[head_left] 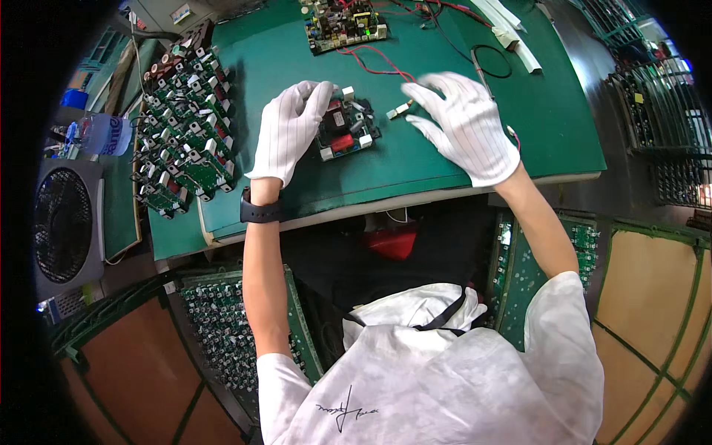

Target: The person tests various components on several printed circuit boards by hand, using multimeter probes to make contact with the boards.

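My left hand [294,127], in a white striped glove, is closed at the left edge of a small circuit board [345,127]. That board lies on the green table mat [297,196] and carries a black block, a red part and white connectors. To the right of it, my right hand [463,122], also gloved, has its thumb and fingers spread. A small white connector [399,110] on a red lead [382,68] lies just left of the right fingertips, apparently not held.
Several populated boards [185,126] stand packed at the table's left. A larger board [345,28] sits at the back with red leads. A thin black cable [489,63] and white strips [512,33] lie back right. A fan [65,222] and bottle [105,134] are far left.
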`<state>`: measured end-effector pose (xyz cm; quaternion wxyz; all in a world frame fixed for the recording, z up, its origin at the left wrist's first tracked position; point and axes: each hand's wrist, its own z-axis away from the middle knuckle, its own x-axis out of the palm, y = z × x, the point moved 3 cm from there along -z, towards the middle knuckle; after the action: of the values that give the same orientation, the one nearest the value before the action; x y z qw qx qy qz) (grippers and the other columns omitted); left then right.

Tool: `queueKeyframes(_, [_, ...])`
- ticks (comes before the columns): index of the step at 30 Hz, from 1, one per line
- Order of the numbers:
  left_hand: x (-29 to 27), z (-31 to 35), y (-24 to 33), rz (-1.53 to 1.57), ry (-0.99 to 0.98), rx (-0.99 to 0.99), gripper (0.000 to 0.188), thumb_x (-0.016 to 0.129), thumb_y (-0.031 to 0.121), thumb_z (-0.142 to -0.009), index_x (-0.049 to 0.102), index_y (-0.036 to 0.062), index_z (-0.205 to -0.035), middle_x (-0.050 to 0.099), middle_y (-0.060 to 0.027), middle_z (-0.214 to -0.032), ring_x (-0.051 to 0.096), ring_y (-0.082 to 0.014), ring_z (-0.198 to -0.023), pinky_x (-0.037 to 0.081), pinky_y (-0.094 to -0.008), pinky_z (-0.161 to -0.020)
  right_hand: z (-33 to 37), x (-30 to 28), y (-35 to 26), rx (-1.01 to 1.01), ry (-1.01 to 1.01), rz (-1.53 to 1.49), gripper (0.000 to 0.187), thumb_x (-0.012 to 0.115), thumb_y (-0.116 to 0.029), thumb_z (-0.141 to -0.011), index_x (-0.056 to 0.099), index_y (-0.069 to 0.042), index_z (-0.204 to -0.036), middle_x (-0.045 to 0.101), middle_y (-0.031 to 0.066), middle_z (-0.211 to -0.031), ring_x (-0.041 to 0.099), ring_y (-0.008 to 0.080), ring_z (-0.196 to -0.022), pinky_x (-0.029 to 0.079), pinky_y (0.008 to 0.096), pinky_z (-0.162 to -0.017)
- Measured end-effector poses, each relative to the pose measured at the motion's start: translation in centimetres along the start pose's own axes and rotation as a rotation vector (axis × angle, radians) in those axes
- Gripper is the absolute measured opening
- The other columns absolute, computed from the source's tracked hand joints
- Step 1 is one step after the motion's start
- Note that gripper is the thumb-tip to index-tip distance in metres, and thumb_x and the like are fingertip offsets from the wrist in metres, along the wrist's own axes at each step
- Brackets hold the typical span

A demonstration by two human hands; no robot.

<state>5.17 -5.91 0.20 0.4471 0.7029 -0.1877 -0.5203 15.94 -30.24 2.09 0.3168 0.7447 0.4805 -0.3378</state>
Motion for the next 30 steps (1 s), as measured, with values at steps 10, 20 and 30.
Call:
queueKeyframes(10, [2.5,5.5,5.0,-0.620,0.265,0.454,0.050,0.080,0.039,-0.079,0.069,0.0030,-0.111,0.063,-0.0168,-0.125,0.057,-0.0366,-0.124,0.043,-0.0534,-0.109,-3.2,3.9,4.5,-0.144,-0.156,-0.403,0.016,0.072,-0.027,-0.092,0.074,-0.012,-0.098,0.072,0.0069,-0.103,0.069,0.0291,-0.104,0.053,0.0413,-0.092])
queueKeyframes(20, [6.9,4.2,5.4,-0.765,0.497,0.231,0.040,0.087,0.034,-0.079,0.074,0.0055,-0.103,0.067,-0.0114,-0.122,0.059,-0.0347,-0.123,0.041,-0.0554,-0.113,-5.1,4.6,5.0,-0.078,-0.099,-0.655,0.019,0.070,-0.026,-0.096,0.077,-0.011,-0.105,0.074,0.0096,-0.100,0.069,0.0307,-0.098,0.056,0.0409,-0.088])
queueKeyframes(30, [5.8,5.1,4.8,-0.416,0.443,0.382,0.015,0.075,0.017,-0.095,0.076,0.0055,-0.104,0.072,-0.0103,-0.124,0.056,-0.0390,-0.133,0.041,-0.0502,-0.113,-4.4,4.1,4.9,-0.179,-0.004,-0.735,0.016,0.075,-0.024,-0.091,0.079,-0.014,-0.103,0.074,0.0044,-0.103,0.069,0.0257,-0.103,0.055,0.0386,-0.091])
